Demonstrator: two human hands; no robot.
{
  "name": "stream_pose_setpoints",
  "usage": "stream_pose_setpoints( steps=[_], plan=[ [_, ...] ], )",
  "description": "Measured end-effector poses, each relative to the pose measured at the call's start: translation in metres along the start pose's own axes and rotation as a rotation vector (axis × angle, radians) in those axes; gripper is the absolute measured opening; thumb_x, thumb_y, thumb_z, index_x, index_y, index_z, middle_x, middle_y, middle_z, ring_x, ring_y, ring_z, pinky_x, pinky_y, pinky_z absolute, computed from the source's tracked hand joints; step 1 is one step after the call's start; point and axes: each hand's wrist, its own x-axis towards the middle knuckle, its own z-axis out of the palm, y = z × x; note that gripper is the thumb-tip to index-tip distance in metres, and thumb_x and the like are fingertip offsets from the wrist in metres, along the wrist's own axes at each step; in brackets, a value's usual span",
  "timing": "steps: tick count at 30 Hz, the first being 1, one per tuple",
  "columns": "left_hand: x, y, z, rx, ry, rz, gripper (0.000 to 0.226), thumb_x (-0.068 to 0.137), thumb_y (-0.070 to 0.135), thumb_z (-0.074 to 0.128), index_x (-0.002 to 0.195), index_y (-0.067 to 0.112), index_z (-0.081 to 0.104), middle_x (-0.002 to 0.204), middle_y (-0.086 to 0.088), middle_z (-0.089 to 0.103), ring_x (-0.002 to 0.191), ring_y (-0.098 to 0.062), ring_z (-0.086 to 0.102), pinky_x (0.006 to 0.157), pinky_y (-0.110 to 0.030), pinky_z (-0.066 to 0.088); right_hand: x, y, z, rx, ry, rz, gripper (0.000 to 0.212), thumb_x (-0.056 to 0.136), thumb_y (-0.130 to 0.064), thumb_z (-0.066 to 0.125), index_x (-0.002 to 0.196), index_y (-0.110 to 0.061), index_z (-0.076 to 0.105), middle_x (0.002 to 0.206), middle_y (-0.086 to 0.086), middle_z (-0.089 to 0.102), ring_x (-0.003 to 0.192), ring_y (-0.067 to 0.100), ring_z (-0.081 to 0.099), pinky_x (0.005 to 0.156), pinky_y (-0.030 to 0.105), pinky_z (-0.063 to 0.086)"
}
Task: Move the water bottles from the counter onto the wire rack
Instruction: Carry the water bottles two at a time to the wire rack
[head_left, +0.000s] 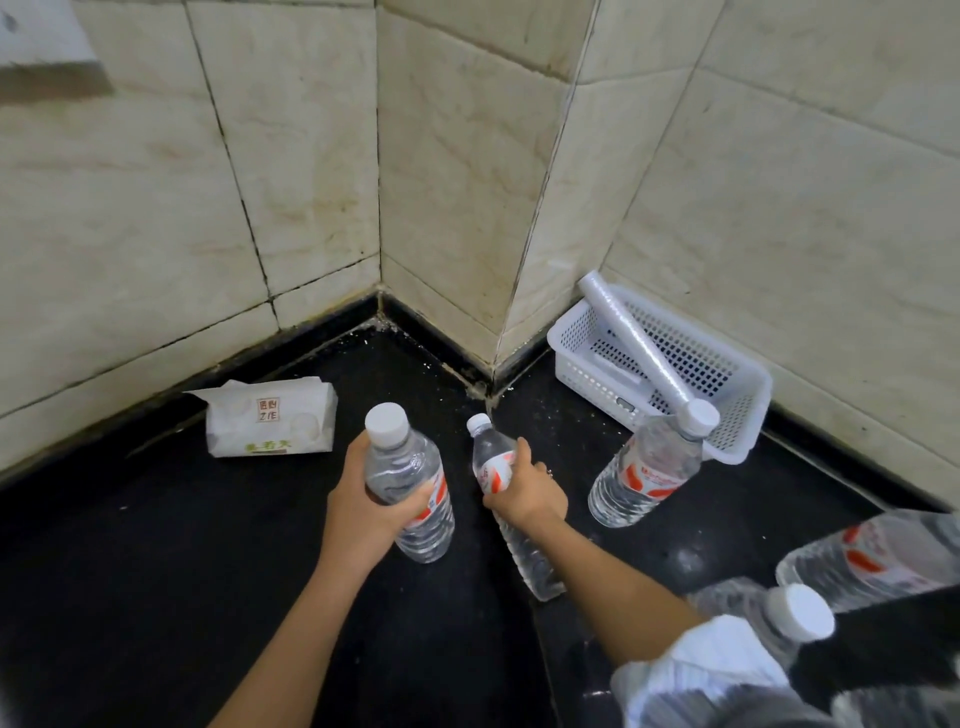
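I am gripping one water bottle in each hand. My left hand (358, 499) is wrapping around the middle of the upright bottle (400, 467), with my fingers curling over its red-and-white label and its white cap above my thumb. My right hand (530, 493) is closing over the label of the tilted bottle (491, 457), whose cap is leaning away from me, towards the wall corner, while its base is pointing back under my wrist. I cannot tell whether either base is touching the black counter (156, 571).

To the right of my right hand, well apart from it, a third bottle (639, 478) is standing on the counter. Just behind it a white plastic basket (737, 384) is sitting against the tiled wall (260, 182), and a long clear roll (634, 338) is lying slanted across the basket with its near end poking over the rim above the third bottle's cap.

Beyond my left hand and a little to its left, a white tissue pack (270, 421) is lying near the wall.

Close to my right forearm, on its right, two more bottles are showing blurred: a capped one (795, 613) beside my white sleeve (691, 670) and a lying one (883, 561) past it.
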Motion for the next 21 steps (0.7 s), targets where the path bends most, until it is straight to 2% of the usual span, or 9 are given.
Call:
stream_pose_setpoints(
  steps=[2, 4, 8, 10, 12, 14, 17, 19, 21],
  plan=[
    [0.001, 0.002, -0.001, 0.009, -0.017, 0.005, 0.074, 0.063, 0.023, 0.079, 0.099, 0.068, 0.034, 0.099, 0.026, 0.057, 0.092, 0.004, 0.056, 0.080, -0.022, 0.043, -0.018, 0.012, 0.000, 0.038, 0.034, -0.016, 0.096, 0.070, -0.041, 0.068, 0.141, -0.031, 0.005, 0.134, 0.014, 0.043, 0.114, 0.031, 0.052, 0.083, 0.036, 0.043],
    [-0.001, 0.001, -0.003, 0.022, -0.036, 0.024, 0.073, 0.062, 0.023, 0.080, 0.098, 0.069, 0.035, 0.098, 0.026, 0.057, 0.090, 0.008, 0.055, 0.077, -0.020, 0.043, -0.041, 0.025, -0.002, 0.099, 0.097, -0.047, 0.093, 0.069, -0.043, 0.065, 0.140, -0.034, 0.006, 0.133, 0.009, 0.046, 0.111, 0.029, 0.054, 0.079, 0.033, 0.042],
    [-0.014, -0.002, 0.002, 0.096, -0.130, 0.050, 0.078, 0.059, 0.020, 0.083, 0.098, 0.069, 0.037, 0.098, 0.028, 0.060, 0.089, 0.019, 0.055, 0.075, -0.009, 0.043, -0.094, 0.046, -0.010, 0.330, 0.186, -0.116, 0.096, 0.063, -0.039, 0.068, 0.140, -0.036, 0.011, 0.133, -0.005, 0.050, 0.113, 0.021, 0.054, 0.088, 0.033, 0.045],
    [-0.022, -0.001, 0.006, 0.141, -0.162, 0.074, 0.081, 0.057, 0.021, 0.085, 0.098, 0.071, 0.036, 0.096, 0.033, 0.060, 0.090, 0.019, 0.055, 0.071, -0.004, 0.041, -0.120, 0.056, -0.009, 0.430, 0.217, -0.122, 0.096, 0.060, -0.036, 0.070, 0.139, -0.036, 0.015, 0.133, -0.008, 0.052, 0.114, 0.018, 0.055, 0.091, 0.030, 0.045],
    [-0.029, 0.005, 0.010, 0.139, -0.177, 0.063, 0.077, 0.053, 0.027, 0.085, 0.098, 0.069, 0.038, 0.095, 0.028, 0.060, 0.089, 0.009, 0.058, 0.070, -0.010, 0.042, -0.147, 0.067, -0.010, 0.502, 0.250, -0.120, 0.095, 0.058, -0.036, 0.071, 0.138, -0.037, 0.019, 0.127, -0.013, 0.054, 0.114, 0.015, 0.055, 0.092, 0.027, 0.044],
    [-0.032, 0.009, 0.011, 0.107, -0.169, 0.059, 0.070, 0.051, 0.031, 0.080, 0.103, 0.058, 0.042, 0.097, 0.020, 0.061, 0.089, -0.001, 0.059, 0.072, -0.020, 0.045, -0.171, 0.079, -0.012, 0.541, 0.279, -0.139, 0.094, 0.056, -0.038, 0.071, 0.136, -0.039, 0.021, 0.116, -0.023, 0.052, 0.109, 0.008, 0.055, 0.089, 0.024, 0.043],
    [-0.042, 0.013, 0.010, 0.134, -0.181, 0.093, 0.072, 0.059, 0.021, 0.082, 0.118, 0.039, 0.045, 0.105, 0.006, 0.061, 0.096, -0.016, 0.059, 0.082, -0.033, 0.045, -0.207, 0.097, -0.012, 0.544, 0.318, -0.163, 0.090, 0.054, -0.041, 0.070, 0.131, -0.045, 0.022, 0.107, -0.034, 0.045, 0.100, -0.001, 0.050, 0.085, 0.019, 0.038],
    [-0.057, 0.012, 0.012, 0.136, -0.177, 0.084, 0.073, 0.063, 0.016, 0.081, 0.123, 0.034, 0.043, 0.109, 0.003, 0.059, 0.100, -0.020, 0.056, 0.086, -0.036, 0.045, -0.236, 0.111, -0.009, 0.543, 0.337, -0.152, 0.087, 0.053, -0.044, 0.067, 0.125, -0.055, 0.020, 0.103, -0.037, 0.047, 0.095, -0.004, 0.049, 0.080, 0.012, 0.038],
    [-0.078, 0.011, 0.014, 0.143, -0.162, 0.083, 0.074, 0.063, 0.017, 0.080, 0.124, 0.035, 0.042, 0.112, 0.001, 0.059, 0.104, -0.023, 0.056, 0.088, -0.039, 0.045, -0.264, 0.129, -0.001, 0.555, 0.375, -0.137, 0.085, 0.051, -0.045, 0.066, 0.112, -0.072, 0.013, 0.093, -0.047, 0.048, 0.089, -0.009, 0.047, 0.070, 0.000, 0.036]
  ],
)
